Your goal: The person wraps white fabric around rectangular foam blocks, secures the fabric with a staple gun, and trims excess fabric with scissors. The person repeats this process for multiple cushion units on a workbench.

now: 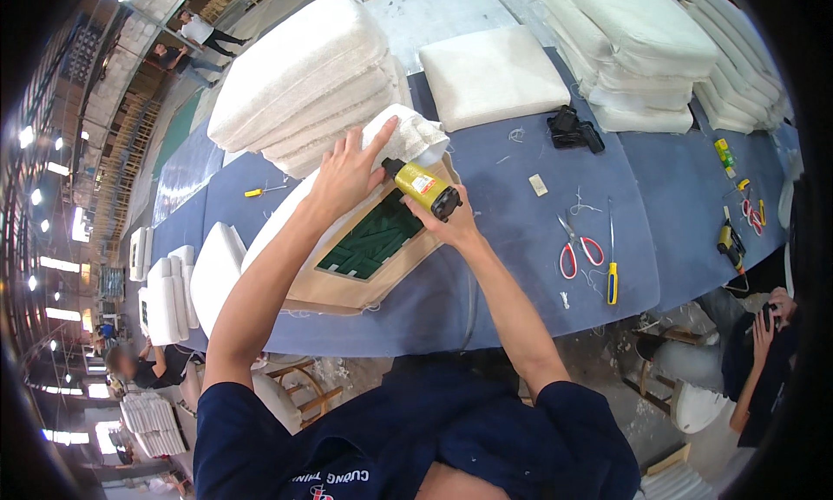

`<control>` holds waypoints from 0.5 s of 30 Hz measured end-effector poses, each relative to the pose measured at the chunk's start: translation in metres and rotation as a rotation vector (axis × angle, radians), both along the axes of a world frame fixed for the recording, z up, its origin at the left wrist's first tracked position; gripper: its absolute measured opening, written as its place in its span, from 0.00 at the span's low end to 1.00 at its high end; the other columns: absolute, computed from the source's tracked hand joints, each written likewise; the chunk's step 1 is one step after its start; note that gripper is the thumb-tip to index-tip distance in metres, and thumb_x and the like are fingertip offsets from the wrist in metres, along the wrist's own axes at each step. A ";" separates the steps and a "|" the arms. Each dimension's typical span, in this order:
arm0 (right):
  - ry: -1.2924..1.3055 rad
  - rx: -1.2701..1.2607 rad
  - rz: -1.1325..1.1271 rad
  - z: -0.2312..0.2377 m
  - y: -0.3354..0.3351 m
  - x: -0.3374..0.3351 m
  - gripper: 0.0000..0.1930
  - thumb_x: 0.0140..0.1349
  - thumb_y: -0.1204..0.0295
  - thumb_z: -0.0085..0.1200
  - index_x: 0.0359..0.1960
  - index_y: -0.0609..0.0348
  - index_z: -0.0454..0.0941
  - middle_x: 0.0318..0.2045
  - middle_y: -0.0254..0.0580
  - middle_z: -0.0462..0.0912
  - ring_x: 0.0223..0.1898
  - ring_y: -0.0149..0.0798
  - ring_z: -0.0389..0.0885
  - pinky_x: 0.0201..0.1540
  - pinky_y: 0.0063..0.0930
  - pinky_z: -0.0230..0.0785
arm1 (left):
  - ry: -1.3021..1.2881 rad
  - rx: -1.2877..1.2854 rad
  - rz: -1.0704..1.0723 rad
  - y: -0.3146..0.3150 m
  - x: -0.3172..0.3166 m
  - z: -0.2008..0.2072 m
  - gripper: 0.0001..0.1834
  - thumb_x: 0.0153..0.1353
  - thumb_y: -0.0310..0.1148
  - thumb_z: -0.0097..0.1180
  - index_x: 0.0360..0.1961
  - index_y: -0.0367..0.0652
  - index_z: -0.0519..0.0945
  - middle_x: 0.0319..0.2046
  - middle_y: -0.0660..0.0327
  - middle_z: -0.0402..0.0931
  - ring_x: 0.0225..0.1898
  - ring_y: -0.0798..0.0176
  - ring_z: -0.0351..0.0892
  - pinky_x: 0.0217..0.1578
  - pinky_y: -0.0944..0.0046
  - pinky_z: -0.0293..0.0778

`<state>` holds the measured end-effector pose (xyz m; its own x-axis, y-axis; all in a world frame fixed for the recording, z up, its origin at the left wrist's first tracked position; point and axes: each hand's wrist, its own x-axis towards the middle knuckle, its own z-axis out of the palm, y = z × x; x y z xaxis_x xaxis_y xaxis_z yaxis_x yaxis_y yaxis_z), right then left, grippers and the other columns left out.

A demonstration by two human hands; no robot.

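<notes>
My right hand grips a yellow-green and black staple gun, its black nose at the far corner of an upturned seat cushion. The handle is mostly hidden by my fingers. My left hand lies spread over the cushion's white cover, thumb close to the gun's nose and index finger stretched out. The cushion's tan underside faces up, and crossed dark green webbing shows through its opening.
Stacked white cushions rise beyond my left hand; a single cushion lies right of them. Red-handled scissors, a yellow screwdriver and a black object lie on the blue-grey table. A person sits at right.
</notes>
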<state>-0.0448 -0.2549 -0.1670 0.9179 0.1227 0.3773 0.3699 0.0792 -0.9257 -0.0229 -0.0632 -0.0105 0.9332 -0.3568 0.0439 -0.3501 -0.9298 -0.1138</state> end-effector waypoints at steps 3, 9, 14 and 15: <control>-0.021 -0.072 -0.015 0.007 0.000 -0.007 0.16 0.61 0.63 0.77 0.43 0.62 0.91 0.34 0.46 0.93 0.36 0.42 0.91 0.42 0.36 0.80 | 0.070 0.005 -0.004 -0.001 -0.001 0.009 0.55 0.67 0.35 0.68 0.88 0.70 0.48 0.69 0.40 0.67 0.69 0.30 0.73 0.62 0.37 0.77; 0.118 0.103 0.061 0.016 0.008 -0.008 0.20 0.63 0.62 0.76 0.48 0.64 0.90 0.41 0.44 0.94 0.41 0.35 0.92 0.46 0.32 0.82 | 0.550 -0.720 -0.125 0.085 0.034 0.023 0.33 0.86 0.52 0.30 0.87 0.60 0.58 0.85 0.47 0.55 0.81 0.40 0.61 0.80 0.50 0.56; 0.420 0.089 0.105 0.026 0.012 0.003 0.20 0.67 0.60 0.73 0.53 0.61 0.89 0.39 0.37 0.91 0.37 0.28 0.88 0.42 0.27 0.78 | 0.086 -0.425 -0.014 0.086 0.014 0.001 0.31 0.82 0.44 0.43 0.82 0.49 0.67 0.70 0.42 0.77 0.71 0.37 0.75 0.73 0.44 0.65; 0.433 0.236 0.168 0.025 0.013 -0.003 0.20 0.68 0.61 0.71 0.54 0.62 0.87 0.35 0.34 0.86 0.33 0.27 0.82 0.38 0.27 0.74 | -0.047 -0.375 -0.073 0.084 0.005 0.000 0.30 0.79 0.41 0.48 0.80 0.48 0.70 0.67 0.44 0.79 0.69 0.38 0.76 0.72 0.42 0.66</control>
